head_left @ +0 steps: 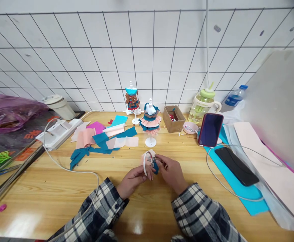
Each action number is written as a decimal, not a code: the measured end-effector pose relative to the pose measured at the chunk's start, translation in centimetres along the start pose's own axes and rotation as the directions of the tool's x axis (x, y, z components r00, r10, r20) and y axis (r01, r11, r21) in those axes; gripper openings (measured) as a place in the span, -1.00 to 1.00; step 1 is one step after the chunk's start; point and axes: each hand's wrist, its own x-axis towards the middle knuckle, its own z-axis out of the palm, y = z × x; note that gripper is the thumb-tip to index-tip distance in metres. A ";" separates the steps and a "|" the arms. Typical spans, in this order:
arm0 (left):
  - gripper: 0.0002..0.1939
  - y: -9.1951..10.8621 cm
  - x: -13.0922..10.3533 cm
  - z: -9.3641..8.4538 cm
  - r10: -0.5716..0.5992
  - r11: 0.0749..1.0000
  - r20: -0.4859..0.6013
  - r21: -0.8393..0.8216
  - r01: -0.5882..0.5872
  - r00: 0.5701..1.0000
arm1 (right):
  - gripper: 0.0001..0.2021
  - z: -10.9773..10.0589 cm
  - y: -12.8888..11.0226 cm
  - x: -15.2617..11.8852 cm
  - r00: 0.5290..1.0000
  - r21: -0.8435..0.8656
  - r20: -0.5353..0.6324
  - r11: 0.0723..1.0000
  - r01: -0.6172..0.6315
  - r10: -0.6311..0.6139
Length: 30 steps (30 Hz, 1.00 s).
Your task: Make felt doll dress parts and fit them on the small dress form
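Near the table's middle, my left hand point(135, 178) is closed on a narrow white ring point(145, 164) that looks like a roll of tape, standing on edge. My right hand point(171, 170) pinches at a small dark teal piece point(156, 167) beside the ring; whether it is paper or cloth is unclear. A pale pink scrap point(146, 155) lies partly hidden behind the ring. Just beyond my hands stands a small white dress form point(150, 109) in a ruffled teal and pink dress. Behind it, a second form point(132, 101) wears turquoise, brown and red.
Teal, pink and magenta scraps point(101, 139) spread to the left, near a white power strip point(58, 132) with a cable. Behind are a cardboard box point(174, 121), a bead dish point(190, 127) and a jug point(202, 106). Phones point(210, 129) and sheets point(252, 201) lie right.
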 end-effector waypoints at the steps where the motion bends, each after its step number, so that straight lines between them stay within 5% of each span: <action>1: -0.76 0.0 0.0 0.0 0.002 1.000 0.009 -0.002 -0.002 1.000 | -0.70 0.1 0.0 0.0 1.000 -0.026 0.022 1.000 0.018 -0.017; 8: -0.73 -0.1 0.1 0.1 0.005 0.999 0.098 0.051 -0.010 0.995 | -0.76 0.2 -0.3 0.0 0.997 -0.110 0.033 0.992 0.067 -0.064; 18: -0.60 1.0 0.0 0.2 0.058 0.945 0.152 0.310 -0.103 0.987 | -0.75 -0.2 -0.2 -0.3 0.984 -0.037 -0.161 0.996 0.075 -0.080; 30: -0.54 1.1 0.2 0.2 0.050 0.981 0.076 0.184 -0.064 0.996 | -0.82 -0.9 -0.7 -0.5 0.912 -0.009 -0.343 0.971 0.238 -0.227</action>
